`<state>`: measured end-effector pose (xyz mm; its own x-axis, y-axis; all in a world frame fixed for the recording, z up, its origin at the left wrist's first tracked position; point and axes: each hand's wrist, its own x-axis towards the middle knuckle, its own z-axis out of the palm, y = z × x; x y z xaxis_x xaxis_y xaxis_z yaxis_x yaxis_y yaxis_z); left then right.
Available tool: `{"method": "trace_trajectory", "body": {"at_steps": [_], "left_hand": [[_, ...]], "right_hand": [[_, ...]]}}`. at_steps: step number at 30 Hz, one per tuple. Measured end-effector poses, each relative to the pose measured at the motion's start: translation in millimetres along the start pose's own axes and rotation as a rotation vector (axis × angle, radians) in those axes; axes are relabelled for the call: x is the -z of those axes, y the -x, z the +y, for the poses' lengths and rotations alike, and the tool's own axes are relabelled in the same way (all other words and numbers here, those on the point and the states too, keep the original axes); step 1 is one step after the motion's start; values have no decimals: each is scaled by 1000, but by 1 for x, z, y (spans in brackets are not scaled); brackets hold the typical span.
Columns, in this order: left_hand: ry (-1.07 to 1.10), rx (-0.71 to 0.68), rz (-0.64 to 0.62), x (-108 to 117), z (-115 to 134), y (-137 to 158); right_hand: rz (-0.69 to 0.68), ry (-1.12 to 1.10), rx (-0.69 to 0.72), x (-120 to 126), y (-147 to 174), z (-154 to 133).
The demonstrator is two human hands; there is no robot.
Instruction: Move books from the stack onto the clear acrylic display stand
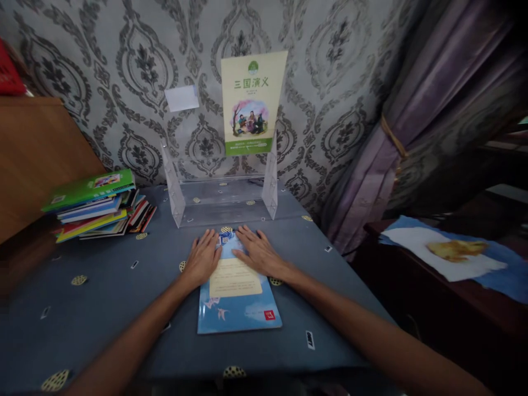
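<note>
A blue paperback book (239,316) with a pale text panel lies flat on the table, its small red logo at the near right corner. My left hand (203,257) rests palm down on its far left edge. On its far right part lies my right hand (259,252), also palm down, with the fingers stretched out. Neither hand grips anything. Just beyond the fingertips is a clear plastic rack (223,212). Above the rack's right side, a cream and green book (253,104) is upright in front of the wall; what supports it I cannot make out.
A stack of books (101,206) with a green one on top sits at the left. A white card (182,98) is in front of the patterned wall. On the right, a dark surface holds a blue cloth and white paper with a yellowish item (457,250), beside a tied purple curtain (371,159).
</note>
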<state>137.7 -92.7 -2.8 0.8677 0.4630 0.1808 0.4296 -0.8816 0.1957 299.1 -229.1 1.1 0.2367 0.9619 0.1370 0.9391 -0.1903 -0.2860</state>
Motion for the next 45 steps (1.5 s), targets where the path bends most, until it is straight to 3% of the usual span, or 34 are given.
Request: {"method": "trace_trajectory", "body": {"at_steps": [14,30,45], "left_hand": [[-70,-8,-27,7,5,1],[-76,-14,28,4,4,2],[8,-21,55,-2,-3,1]], "right_hand": [[-44,-19,85,1,4,28],[-87,31,170,9,55,4],[-92,-68,231,14,105,-19]]}}
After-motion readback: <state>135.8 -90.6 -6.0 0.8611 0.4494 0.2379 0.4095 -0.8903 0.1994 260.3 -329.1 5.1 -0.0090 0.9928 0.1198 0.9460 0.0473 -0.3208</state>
